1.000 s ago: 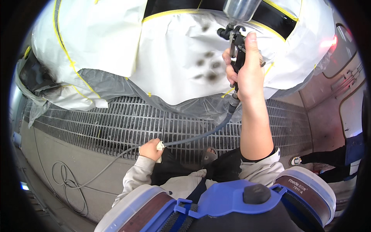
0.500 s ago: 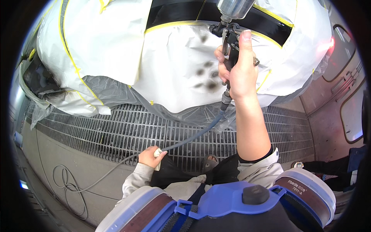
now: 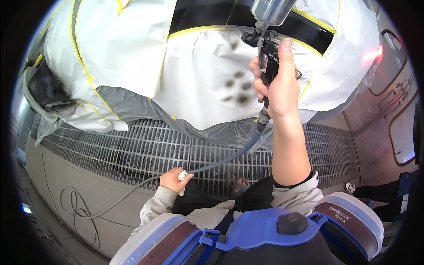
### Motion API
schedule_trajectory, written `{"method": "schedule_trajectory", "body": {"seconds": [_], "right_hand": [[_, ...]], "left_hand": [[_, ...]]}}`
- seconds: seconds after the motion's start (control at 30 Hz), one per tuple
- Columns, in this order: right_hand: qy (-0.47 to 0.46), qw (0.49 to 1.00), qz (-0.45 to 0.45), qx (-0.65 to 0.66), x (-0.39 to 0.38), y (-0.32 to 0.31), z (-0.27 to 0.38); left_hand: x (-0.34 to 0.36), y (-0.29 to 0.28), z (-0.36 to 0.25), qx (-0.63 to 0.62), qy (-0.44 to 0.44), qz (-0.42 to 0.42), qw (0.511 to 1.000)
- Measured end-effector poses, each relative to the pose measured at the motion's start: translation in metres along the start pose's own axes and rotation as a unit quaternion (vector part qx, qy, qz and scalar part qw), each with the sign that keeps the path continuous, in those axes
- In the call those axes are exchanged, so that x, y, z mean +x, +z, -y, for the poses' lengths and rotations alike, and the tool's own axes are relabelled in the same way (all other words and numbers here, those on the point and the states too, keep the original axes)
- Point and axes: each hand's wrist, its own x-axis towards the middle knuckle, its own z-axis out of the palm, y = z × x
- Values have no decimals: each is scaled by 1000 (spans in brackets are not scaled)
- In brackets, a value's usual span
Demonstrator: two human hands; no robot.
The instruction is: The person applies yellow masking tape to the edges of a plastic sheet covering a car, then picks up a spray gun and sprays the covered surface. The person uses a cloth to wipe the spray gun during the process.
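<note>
My right hand (image 3: 284, 90) is wrapped round the grip of a black spray gun (image 3: 272, 59), its thumb pointing up along the back. A clear paint cup (image 3: 271, 12) sits on top of the gun, partly cut off by the upper edge. From the handle's base a grey-blue air hose (image 3: 234, 154) curves down to my left hand (image 3: 173, 179). That hand is closed on the hose, with a pale cloth (image 3: 182, 176) between its fingers. Beyond the gun, a glossy black panel (image 3: 201, 14) shows between sheets of white masking paper (image 3: 194, 84). Dark spray spots (image 3: 240, 88) mark the paper.
Clear plastic film (image 3: 132, 106) hangs below the paper, over a metal floor grating (image 3: 145, 150). Loose hose loops (image 3: 77, 207) lie on the floor at left. A person's leg (image 3: 375, 193) is at the right, near the booth wall (image 3: 375, 119). My respirator (image 3: 265, 229) fills the lower edge.
My right hand and the spray gun have shifted slightly to the right and down, and the hose end has followed. My left hand has hardly moved. The other person's foot has moved a little right.
</note>
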Motion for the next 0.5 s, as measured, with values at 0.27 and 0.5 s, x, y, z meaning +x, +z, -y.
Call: {"method": "schedule_trajectory", "body": {"seconds": [0.27,0.5], "right_hand": [[-49,997,-67,-4,2,-12,12],[-42,999,-25,-15,4,-8,18]], "left_hand": [[9,-1,-7,-5,2,-5,1000],[13,-3,-11,-10,9,8,1000]]}}
